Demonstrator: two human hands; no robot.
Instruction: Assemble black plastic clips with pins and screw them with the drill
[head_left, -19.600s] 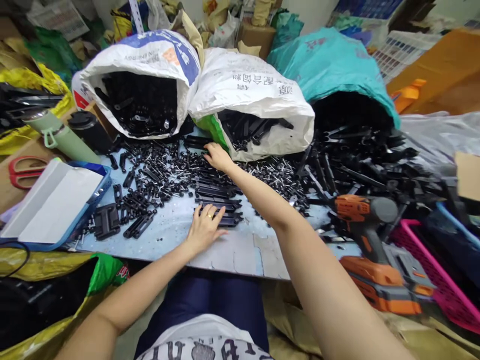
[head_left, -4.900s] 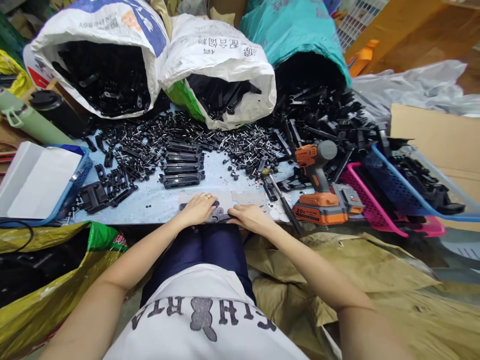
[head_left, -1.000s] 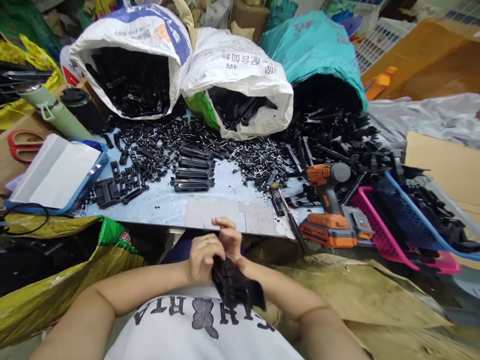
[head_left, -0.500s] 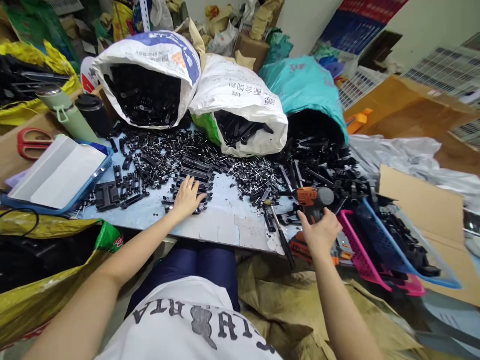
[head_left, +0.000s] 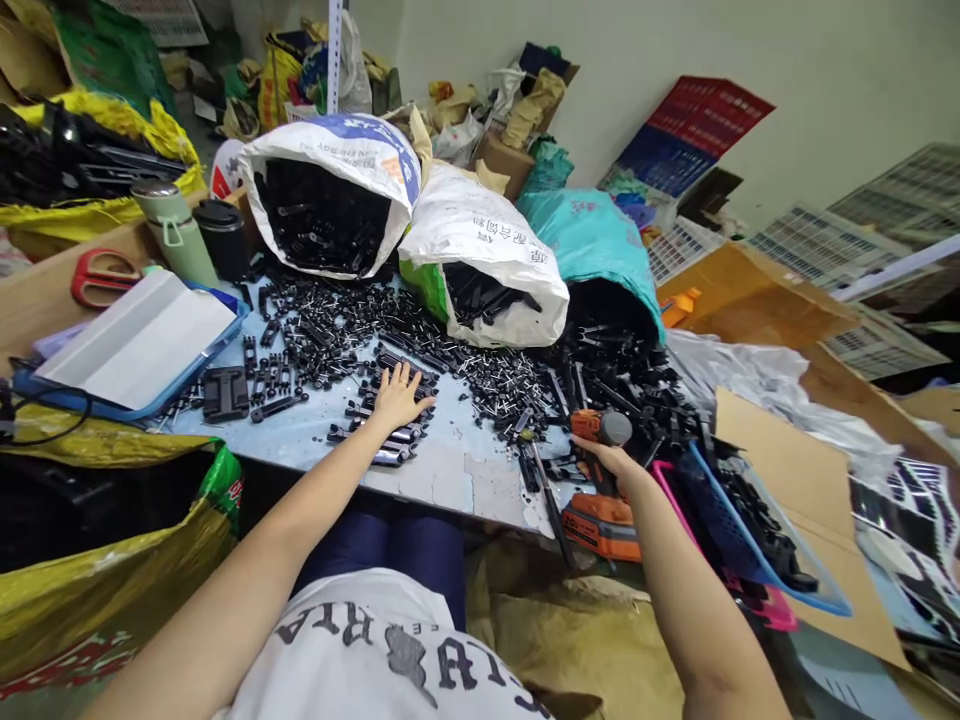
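Note:
My left hand [head_left: 400, 400] lies palm down with its fingers spread over a row of long black plastic parts [head_left: 390, 455], laid side by side. An orange and black cordless drill [head_left: 600, 525] rests at the table's right front edge, its battery base towards me. Around the upper part of its handle my right hand [head_left: 619, 465] is closed, with some fingers hidden behind it. Just left of the drill lies a dark-handled tool [head_left: 551, 505] with a metal shaft. Loose screws [head_left: 502, 385] and small black pieces [head_left: 307, 335] are heaped beyond my hands.
Behind the heaps lie two white sacks [head_left: 337, 140] [head_left: 487, 225] and a teal sack [head_left: 592, 235], mouths towards me, with black parts inside. At left are a blue tray [head_left: 157, 400], red scissors [head_left: 101, 278] and a green flask [head_left: 176, 235]. A blue basket [head_left: 817, 600] stands right.
The view has shifted, so the table sits lower in it. My right hand has shifted on the drill, and more of the orange battery base shows. My left hand stays spread on the row.

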